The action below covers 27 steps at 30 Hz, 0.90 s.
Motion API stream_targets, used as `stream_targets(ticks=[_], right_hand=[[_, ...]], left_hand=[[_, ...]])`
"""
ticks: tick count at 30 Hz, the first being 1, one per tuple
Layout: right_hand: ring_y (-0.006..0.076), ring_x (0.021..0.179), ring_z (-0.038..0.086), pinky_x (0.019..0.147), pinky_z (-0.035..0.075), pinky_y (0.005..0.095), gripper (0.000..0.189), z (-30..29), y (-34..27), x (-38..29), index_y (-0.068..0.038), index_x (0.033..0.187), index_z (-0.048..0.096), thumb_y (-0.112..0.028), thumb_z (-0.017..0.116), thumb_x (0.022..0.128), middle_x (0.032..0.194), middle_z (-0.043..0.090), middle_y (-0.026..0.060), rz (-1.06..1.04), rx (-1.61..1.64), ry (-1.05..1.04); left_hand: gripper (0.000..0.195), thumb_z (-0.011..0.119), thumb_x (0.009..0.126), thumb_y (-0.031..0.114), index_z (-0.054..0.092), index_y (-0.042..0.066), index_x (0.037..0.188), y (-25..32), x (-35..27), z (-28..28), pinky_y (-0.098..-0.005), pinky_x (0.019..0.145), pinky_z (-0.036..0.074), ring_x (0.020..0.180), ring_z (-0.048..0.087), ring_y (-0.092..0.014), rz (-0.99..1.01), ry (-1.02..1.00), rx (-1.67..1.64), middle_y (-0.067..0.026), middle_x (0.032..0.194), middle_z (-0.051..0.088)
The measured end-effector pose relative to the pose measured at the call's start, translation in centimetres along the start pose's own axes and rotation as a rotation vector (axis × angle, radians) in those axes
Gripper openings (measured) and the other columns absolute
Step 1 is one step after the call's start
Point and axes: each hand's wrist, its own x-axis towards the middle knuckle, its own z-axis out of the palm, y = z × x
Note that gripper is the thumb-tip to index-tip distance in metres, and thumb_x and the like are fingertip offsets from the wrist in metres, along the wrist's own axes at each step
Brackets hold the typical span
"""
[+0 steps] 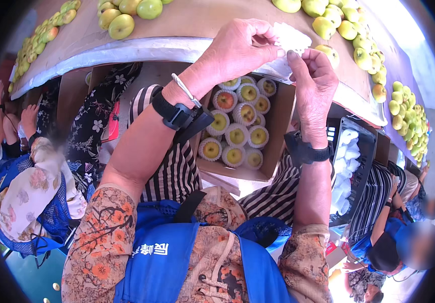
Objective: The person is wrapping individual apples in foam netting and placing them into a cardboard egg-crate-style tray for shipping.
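Observation:
A white foam fruit net (pixel 292 37) is pinched between my two hands over the table's edge. My left hand (pixel 240 47) grips its left side with thumb and fingers, and my right hand (pixel 314 81) holds its lower right edge. The net looks flattened, and I see no apple inside it. Just right of it, one bare yellow-green apple (pixel 328 55) lies near my right fingers. Below my hands, between my knees, stands an open cardboard box (pixel 282 125). Several apples in foam nets (pixel 236 134) fill it in rows.
Loose apples (pixel 121 26) lie in groups along the cardboard-covered table (pixel 187 26). A black plastic crate (pixel 362 178) of white foam nets (pixel 344 170) stands to my right. People sit close on both sides, including a person in a floral sleeve (pixel 32 189) at left.

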Motion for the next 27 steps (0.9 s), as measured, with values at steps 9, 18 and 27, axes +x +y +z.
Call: stream_targets(ticks=[9,18,27], right_hand=[[0.0044,0.066,0.053,0.062,0.044,0.0191,0.012,-0.7,-0.4,0.3,-0.003,0.093,0.063,-0.013,0.068,0.093,0.078,0.062,-0.0027,0.02,0.274,-0.049],[0.0051,0.073,0.054,0.068,0.047,0.0208,0.012,0.0,0.3,-0.2,-0.002,0.101,0.062,-0.011,0.065,0.095,0.082,0.062,-0.0022,0.054,0.248,-0.07],[0.0077,0.07,0.053,0.062,0.045,0.023,0.027,1.1,-0.5,-1.7,-0.002,0.098,0.06,-0.025,0.072,0.09,0.079,0.061,0.0025,-0.115,-0.161,0.034]], left_hand=[[0.016,0.066,0.093,0.012,0.069,0.003,0.106,-1.6,0.1,-1.3,-0.0212,0.07,0.048,0.079,0.06,-0.007,-0.418,-0.126,-0.951,-0.0008,0.094,0.068],[0.047,0.077,0.081,0.003,0.054,-0.01,0.12,-0.7,-0.6,0.7,-0.0264,0.077,0.056,0.089,0.064,-0.014,-0.336,-0.041,-0.65,-0.0101,0.1,0.065],[0.019,0.073,0.085,0.003,0.062,-0.001,0.1,0.8,-0.7,1.5,-0.0232,0.073,0.052,0.083,0.059,-0.006,-0.181,0.142,-0.182,-0.0025,0.095,0.066]])
